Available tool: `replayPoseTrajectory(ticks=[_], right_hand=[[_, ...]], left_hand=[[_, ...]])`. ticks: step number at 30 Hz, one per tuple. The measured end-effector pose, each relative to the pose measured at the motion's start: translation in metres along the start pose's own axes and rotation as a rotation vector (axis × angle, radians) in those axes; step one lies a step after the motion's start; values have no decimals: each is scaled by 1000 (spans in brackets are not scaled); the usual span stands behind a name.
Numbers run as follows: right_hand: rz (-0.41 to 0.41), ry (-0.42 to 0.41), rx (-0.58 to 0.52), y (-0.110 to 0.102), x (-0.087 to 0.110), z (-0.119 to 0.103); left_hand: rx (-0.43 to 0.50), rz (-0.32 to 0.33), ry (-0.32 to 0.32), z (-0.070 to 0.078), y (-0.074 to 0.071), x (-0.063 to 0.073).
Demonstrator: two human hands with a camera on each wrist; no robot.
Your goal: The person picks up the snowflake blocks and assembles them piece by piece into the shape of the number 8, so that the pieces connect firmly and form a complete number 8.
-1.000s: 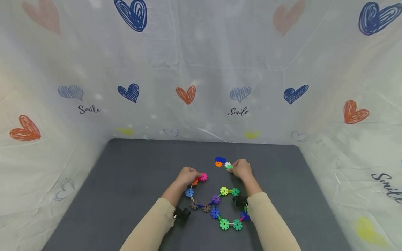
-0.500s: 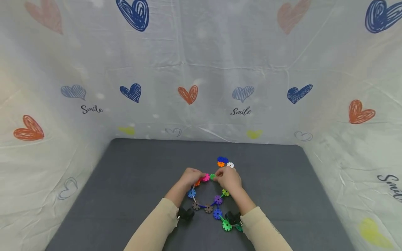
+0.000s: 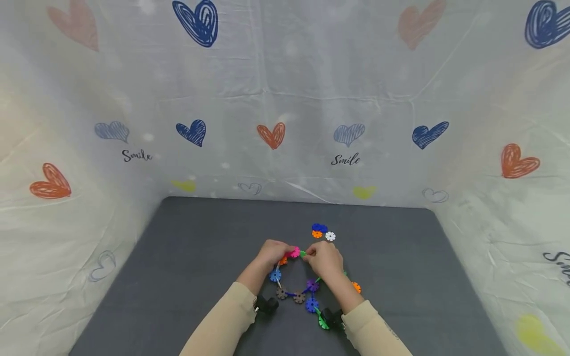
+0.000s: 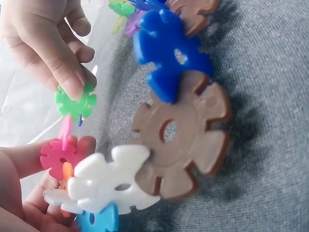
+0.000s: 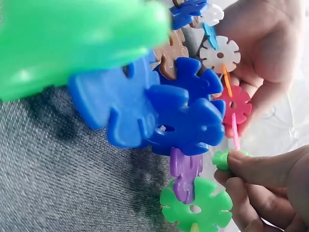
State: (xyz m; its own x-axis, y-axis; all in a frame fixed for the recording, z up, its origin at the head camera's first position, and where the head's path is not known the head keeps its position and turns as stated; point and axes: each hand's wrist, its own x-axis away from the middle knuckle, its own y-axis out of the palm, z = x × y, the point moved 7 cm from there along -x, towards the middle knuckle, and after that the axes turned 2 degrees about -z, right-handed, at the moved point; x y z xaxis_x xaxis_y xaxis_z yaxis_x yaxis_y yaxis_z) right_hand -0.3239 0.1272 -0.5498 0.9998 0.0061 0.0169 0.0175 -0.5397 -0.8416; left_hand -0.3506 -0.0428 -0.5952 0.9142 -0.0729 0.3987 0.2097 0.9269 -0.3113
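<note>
A chain of notched plastic linking discs lies on the dark table [image 3: 213, 267], curving between both hands. My left hand [image 3: 270, 253] holds its far left end, thumb and finger at a red-pink disc [image 4: 54, 159]. From that disc stands a lighter pink disc [image 4: 65, 130], seen edge-on. My right hand [image 3: 326, 258] pinches a green disc [image 4: 72, 104] between thumb and forefinger, right at the pink disc's edge. Orange, white [image 4: 104, 176], light blue [image 3: 275, 275] and brown [image 4: 198, 137] discs follow along the chain. The right arm hides part of it.
Behind the right hand lie loose blue discs [image 3: 318, 228], an orange disc [image 3: 316, 234] and a white disc [image 3: 330, 236]. More linked discs, including a green disc [image 3: 323, 323], run under the right wrist camera. A heart-printed curtain [image 3: 303, 109] surrounds the table.
My right hand has moved left and nearer with the green disc, away from the loose white disc, up to the pink end. My left hand keeps its hold with little movement.
</note>
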Motion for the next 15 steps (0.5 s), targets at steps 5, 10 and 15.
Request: replayPoseTrajectory(ticks=[5, 10, 15], right_hand=[[16, 1, 16, -3, -2, 1], [25, -28, 24, -4, -1, -3], [50, -132, 101, 0, 0, -14]], left_hand=[[18, 4, 20, 3, 2, -3], [10, 0, -11, -2, 2, -4], [4, 0, -32, -6, 1, -3]])
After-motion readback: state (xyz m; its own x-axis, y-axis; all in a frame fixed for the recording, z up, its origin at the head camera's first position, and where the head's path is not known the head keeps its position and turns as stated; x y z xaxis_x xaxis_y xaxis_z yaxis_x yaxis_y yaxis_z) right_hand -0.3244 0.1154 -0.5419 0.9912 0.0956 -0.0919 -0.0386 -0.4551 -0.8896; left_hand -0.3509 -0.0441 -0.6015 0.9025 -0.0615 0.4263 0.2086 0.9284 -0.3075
